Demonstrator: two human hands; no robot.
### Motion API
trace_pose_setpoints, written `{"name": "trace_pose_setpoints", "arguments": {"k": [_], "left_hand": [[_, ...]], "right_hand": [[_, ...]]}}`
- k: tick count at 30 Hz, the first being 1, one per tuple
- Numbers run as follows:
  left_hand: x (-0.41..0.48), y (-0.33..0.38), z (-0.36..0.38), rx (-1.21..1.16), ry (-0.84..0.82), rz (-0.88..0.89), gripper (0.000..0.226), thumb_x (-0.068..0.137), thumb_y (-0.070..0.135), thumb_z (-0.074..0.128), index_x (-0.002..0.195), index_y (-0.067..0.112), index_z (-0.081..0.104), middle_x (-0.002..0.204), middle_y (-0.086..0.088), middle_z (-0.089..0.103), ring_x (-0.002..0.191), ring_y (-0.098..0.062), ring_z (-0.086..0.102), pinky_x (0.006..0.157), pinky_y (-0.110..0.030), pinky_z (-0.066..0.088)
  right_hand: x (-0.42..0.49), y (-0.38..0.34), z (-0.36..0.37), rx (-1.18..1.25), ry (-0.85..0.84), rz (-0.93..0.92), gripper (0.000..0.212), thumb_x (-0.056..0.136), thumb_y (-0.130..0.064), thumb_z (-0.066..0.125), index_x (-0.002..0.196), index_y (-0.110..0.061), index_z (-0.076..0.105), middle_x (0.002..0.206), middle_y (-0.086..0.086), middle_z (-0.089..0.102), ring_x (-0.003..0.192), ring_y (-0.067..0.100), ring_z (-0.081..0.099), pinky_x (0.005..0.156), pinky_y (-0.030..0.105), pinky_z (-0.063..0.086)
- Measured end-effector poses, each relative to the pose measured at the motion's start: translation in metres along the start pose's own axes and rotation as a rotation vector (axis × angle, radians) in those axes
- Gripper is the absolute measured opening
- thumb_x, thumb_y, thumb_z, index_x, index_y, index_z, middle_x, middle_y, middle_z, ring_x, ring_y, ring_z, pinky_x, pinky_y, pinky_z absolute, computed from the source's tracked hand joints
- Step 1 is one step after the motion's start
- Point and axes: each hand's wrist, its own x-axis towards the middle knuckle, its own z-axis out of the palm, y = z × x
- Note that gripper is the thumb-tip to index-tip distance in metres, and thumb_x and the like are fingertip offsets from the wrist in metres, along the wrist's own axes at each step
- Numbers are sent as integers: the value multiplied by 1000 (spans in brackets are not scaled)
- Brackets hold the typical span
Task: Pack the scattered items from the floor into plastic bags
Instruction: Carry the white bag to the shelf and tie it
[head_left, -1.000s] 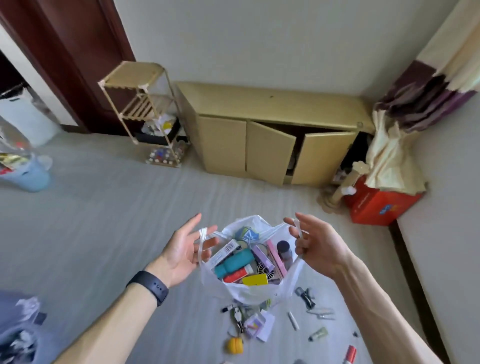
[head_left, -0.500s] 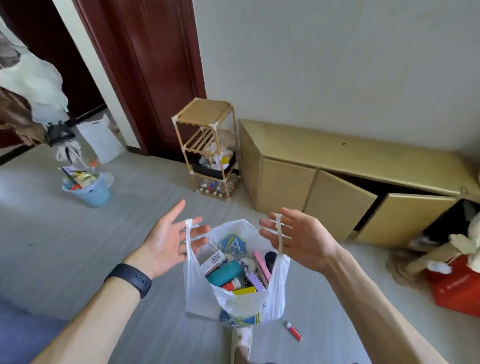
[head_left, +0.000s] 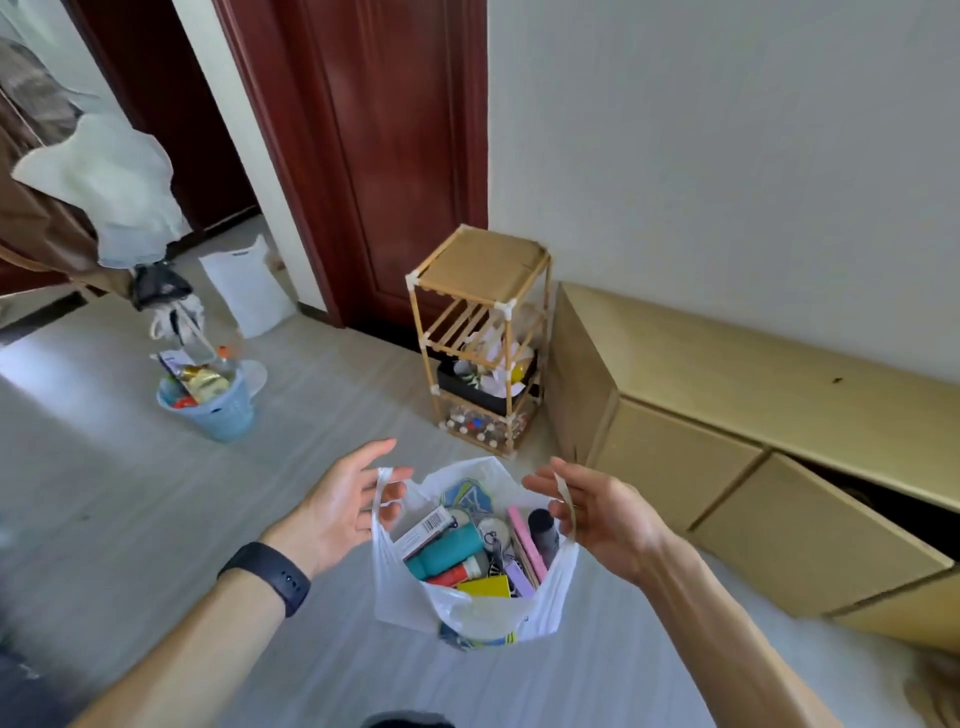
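Note:
A white plastic bag (head_left: 400, 597) hangs between my hands above the floor, its mouth spread wide. Inside lie several small items, among them a teal bottle (head_left: 441, 551), a yellow box (head_left: 483, 586), a pink stick (head_left: 524, 535) and a barcoded carton (head_left: 423, 530). My left hand (head_left: 343, 499), palm up, carries the left handle (head_left: 384, 483) looped over its loosely extended fingers. My right hand (head_left: 602, 514) carries the right handle (head_left: 563, 493) the same way, draped across nearly straight fingers.
A bamboo rack (head_left: 483, 343) stands by the wall beside a low tan cabinet (head_left: 727, 415) with a door ajar. A blue bucket (head_left: 213, 405) of rubbish sits at the left near a dark red door (head_left: 374, 156). A white bag (head_left: 244, 291) leans in the doorway.
The view has swung left and up, so the scattered items on the floor have left the frame. Both hands have kept the bag's handles and hold it open as before.

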Motion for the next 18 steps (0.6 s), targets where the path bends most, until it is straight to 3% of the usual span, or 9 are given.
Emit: {"name": "trace_pose_setpoints", "arguments": {"k": [9, 15, 18], "left_hand": [[160, 172, -26, 112, -135, 40, 60, 88, 56, 56, 115, 4, 67, 68, -1, 58, 61, -15, 51, 69, -30, 42], [235, 319, -11, 198, -252, 89, 65, 86, 58, 58, 113, 0, 68, 68, -1, 60, 53, -14, 48, 59, -25, 39], [268, 393, 0, 224, -315, 139, 65, 87, 58, 57, 111, -1, 69, 69, -2, 61, 54, -14, 46, 60, -25, 38]], "right_hand": [[159, -121, 67, 75, 135, -107, 46, 90, -36, 65, 120, -1, 64, 110, 9, 75, 64, 11, 48, 62, 24, 36], [232, -219, 104, 162, 200, -203, 51, 90, -41, 61, 124, -3, 60, 114, 6, 74, 56, 9, 47, 59, 22, 34], [267, -274, 118, 205, 215, -285, 51, 90, -41, 60, 123, -2, 61, 114, 7, 74, 56, 9, 47, 59, 22, 34]]}}
